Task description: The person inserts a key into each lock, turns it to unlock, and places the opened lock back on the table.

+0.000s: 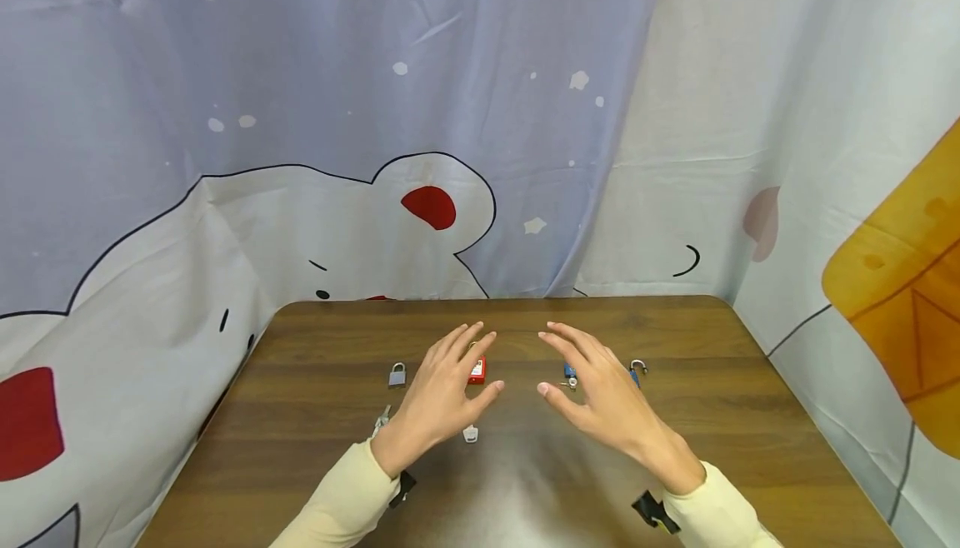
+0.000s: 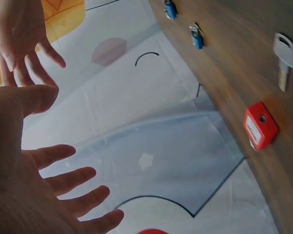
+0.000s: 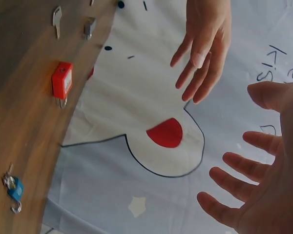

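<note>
Both hands hover above a wooden table, fingers spread, holding nothing. The left hand is nearest a red padlock, partly hidden behind its fingers in the head view; the left wrist view shows the red padlock whole. A grey padlock lies to its left, with keys by the wrist and a single key near the thumb. The right hand partly covers a blue padlock with keys beside it. Another blue padlock with its shackle open lies right of that hand.
The brown wooden table ends at a back edge against a printed curtain. More curtain hangs at the left and right sides. Black straps sit around the wrists, below pale yellow sleeves.
</note>
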Motion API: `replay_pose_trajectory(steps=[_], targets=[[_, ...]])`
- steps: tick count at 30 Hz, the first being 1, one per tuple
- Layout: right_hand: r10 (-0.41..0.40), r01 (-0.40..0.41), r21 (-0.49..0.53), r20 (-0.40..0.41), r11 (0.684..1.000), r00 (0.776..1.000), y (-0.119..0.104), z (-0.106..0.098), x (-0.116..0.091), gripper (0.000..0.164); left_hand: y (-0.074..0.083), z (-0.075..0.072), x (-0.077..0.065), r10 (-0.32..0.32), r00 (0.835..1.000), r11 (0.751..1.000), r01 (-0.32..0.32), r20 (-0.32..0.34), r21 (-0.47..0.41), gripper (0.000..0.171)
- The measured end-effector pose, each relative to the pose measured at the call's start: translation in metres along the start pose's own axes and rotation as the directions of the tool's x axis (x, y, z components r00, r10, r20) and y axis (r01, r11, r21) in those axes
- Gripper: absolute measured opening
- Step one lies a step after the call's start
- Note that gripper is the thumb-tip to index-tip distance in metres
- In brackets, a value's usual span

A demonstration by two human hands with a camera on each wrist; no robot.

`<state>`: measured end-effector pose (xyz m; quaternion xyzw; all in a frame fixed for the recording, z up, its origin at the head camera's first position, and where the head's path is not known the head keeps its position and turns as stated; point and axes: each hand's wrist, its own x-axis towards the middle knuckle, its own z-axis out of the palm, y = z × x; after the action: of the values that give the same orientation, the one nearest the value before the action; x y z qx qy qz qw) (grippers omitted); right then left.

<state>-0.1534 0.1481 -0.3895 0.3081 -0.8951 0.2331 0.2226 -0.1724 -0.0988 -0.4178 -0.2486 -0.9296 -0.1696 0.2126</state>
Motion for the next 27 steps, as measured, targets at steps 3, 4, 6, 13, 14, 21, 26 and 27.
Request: replay_pose_trajectory(steps=[3, 4, 6, 13, 14, 21, 26, 27], targets=[[0.013, -0.013, 0.001, 0.024, 1.0, 1.0, -0.001, 0.01, 0.001, 0.06, -0.006, -0.002, -0.007, -0.006, 1.0, 1.0, 0.005, 0.017, 0.023, 0.066], [0.017, -0.017, -0.001, 0.03, 1.0, 0.999, -0.002, 0.014, 0.001, 0.06, -0.008, -0.002, -0.009, -0.008, 1.0, 1.0, 0.008, 0.023, 0.027, 0.066], [0.026, -0.026, -0.006, 0.039, 1.0, 0.999, -0.003, 0.021, 0.002, 0.061, -0.012, -0.003, -0.013, -0.008, 1.0, 0.999, 0.007, 0.026, 0.034, 0.066], [0.102, -0.099, -0.035, 0.088, 0.994, 0.991, -0.008, 0.048, 0.007, 0.063, -0.022, -0.005, -0.023, 0.001, 1.0, 0.998, -0.002, 0.007, 0.058, 0.068], [0.12, -0.117, -0.038, 0.097, 0.992, 0.988, -0.009, 0.052, 0.007, 0.063, -0.023, -0.005, -0.024, -0.002, 1.0, 0.998, 0.001, 0.01, 0.061, 0.068], [0.223, -0.221, -0.03, 0.147, 0.975, 0.964, -0.015, 0.082, 0.013, 0.06, -0.029, -0.007, -0.03, -0.023, 0.999, 0.998, 0.022, 0.026, 0.051, 0.069], [0.278, -0.279, -0.031, 0.222, 0.96, 0.934, -0.019, 0.104, 0.016, 0.049, -0.033, -0.007, -0.036, -0.05, 0.998, 0.997, 0.048, 0.03, 0.055, 0.07], [0.29, -0.289, -0.038, 0.24, 0.957, 0.927, -0.019, 0.109, 0.017, 0.047, -0.033, -0.007, -0.037, -0.054, 0.998, 0.997, 0.052, 0.031, 0.055, 0.07]])
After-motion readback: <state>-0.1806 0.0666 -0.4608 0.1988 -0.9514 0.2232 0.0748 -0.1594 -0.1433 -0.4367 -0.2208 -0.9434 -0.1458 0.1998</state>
